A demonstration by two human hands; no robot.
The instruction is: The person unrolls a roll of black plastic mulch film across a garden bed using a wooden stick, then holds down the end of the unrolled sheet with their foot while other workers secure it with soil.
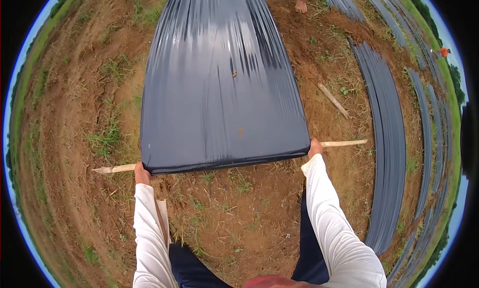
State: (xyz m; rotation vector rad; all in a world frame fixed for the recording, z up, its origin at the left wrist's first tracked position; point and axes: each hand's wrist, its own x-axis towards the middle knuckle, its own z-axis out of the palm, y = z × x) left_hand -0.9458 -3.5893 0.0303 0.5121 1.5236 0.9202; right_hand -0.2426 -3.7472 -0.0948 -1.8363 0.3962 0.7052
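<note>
A wide sheet of dark plastic film (224,103) stretches away from me, its near end wrapped around a wooden stick whose bare ends (344,144) poke out at both sides. My left hand (142,174) is closed around the stick at the film's left corner. At the right corner my right hand (315,148) grips the stick the same way. The film looks taut between the hands, with long creases toward its far end. A few small bits of soil (234,74) lie on it. Most of my fingers are hidden beneath the stick and film.
Bare feet (301,6) of another person stand at the upper right. A loose stick (333,101) lies on the brown soil (209,203). Several film-covered beds (384,138) run along the right. Farther off is a person in orange (443,52).
</note>
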